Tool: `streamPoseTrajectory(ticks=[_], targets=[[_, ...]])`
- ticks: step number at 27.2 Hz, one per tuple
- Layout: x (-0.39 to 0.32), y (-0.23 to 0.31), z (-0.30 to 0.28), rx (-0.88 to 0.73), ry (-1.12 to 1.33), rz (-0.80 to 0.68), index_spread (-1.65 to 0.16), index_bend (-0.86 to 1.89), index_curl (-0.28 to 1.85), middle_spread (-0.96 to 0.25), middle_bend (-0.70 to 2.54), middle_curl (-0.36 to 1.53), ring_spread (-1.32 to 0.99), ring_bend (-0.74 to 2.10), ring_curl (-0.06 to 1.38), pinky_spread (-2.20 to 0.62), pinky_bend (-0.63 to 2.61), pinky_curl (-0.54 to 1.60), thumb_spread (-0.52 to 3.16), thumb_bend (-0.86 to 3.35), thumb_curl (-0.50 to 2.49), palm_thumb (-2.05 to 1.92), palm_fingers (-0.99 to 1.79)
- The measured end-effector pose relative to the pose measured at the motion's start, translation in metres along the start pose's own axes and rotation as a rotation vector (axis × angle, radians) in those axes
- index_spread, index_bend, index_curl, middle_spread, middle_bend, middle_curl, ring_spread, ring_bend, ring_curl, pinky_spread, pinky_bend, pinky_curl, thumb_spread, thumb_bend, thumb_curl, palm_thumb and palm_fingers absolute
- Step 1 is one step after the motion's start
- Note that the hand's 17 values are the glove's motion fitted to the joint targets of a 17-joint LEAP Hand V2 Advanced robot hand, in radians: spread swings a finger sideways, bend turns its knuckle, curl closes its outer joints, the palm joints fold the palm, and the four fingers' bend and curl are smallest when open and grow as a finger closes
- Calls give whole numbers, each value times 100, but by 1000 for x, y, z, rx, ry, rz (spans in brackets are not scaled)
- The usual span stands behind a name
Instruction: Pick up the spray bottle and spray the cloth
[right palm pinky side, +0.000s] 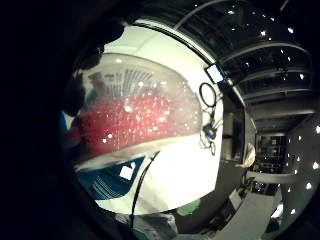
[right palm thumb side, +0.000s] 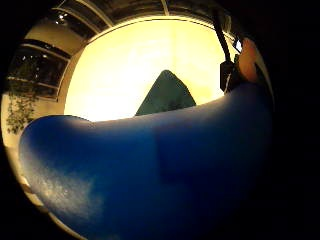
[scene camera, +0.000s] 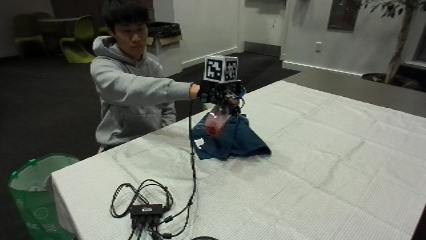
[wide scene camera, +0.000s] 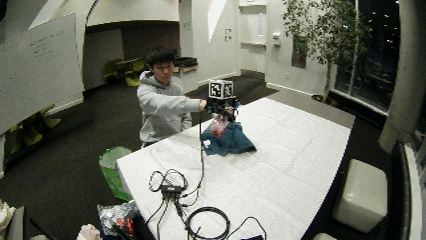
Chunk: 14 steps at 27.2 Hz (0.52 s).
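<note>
In the outside view my gloved right hand (scene camera: 217, 95) grips the top of a clear spray bottle (scene camera: 215, 123) with red liquid inside. It holds the bottle in the air, just above a crumpled teal cloth (scene camera: 234, 141) on the table. The little finger side palm view is mostly filled by the bottle's body (right palm pinky side: 135, 120), with the cloth (right palm pinky side: 107, 185) beneath it. The bottle's blue spray head (right palm thumb side: 150, 170) fills the thumb side palm view, and the cloth (right palm thumb side: 167, 95) peaks behind it. The wide view shows the same hand (wide scene camera: 220, 106), bottle (wide scene camera: 218, 126) and cloth (wide scene camera: 230, 142).
The table (scene camera: 319, 165) has a white cover. A black cable hub with looped cables (scene camera: 146, 209) lies near the front left corner, and one cable runs up to my hand. A green bin (scene camera: 32, 192) stands on the floor beside the table.
</note>
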<state>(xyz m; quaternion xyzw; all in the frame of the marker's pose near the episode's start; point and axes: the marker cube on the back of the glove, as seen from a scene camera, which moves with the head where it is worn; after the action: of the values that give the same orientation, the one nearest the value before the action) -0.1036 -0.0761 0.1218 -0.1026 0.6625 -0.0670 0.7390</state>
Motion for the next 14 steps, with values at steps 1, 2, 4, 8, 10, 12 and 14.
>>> streamPoseTrajectory(ticks=[1, 2, 4, 8, 10, 12, 14], targets=[[-1, -1, 4, -3, -2, 2, -24, 49, 56, -20, 54, 52, -20, 34, 40, 16, 8, 5, 33, -3, 75, 106, 76], [-2, -1, 8, -4, -7, 3, -24, 49, 56, -20, 54, 52, -20, 34, 40, 16, 8, 5, 33, -3, 75, 106, 76], [-6, 0, 11, -10, -31, -3, -24, 49, 56, -20, 54, 52, -20, 34, 40, 16, 8, 5, 33, -3, 75, 106, 76], [-20, 4, 5, -38, -148, -46, -24, 49, 56, -20, 54, 52, -20, 34, 40, 16, 8, 5, 33, -3, 75, 106, 76], [-28, 8, -4, -62, -259, -80, -24, 49, 56, -20, 54, 52, -20, 33, 40, 16, 8, 5, 33, -3, 75, 106, 77], [-40, 14, -14, -90, -398, -110, -24, 49, 56, -20, 54, 52, -20, 33, 40, 16, 8, 5, 33, -3, 75, 106, 77], [-53, 19, -24, -117, -533, -137, -24, 47, 55, -20, 52, 51, -21, 38, 42, 16, 8, 5, 33, -3, 75, 106, 79]])
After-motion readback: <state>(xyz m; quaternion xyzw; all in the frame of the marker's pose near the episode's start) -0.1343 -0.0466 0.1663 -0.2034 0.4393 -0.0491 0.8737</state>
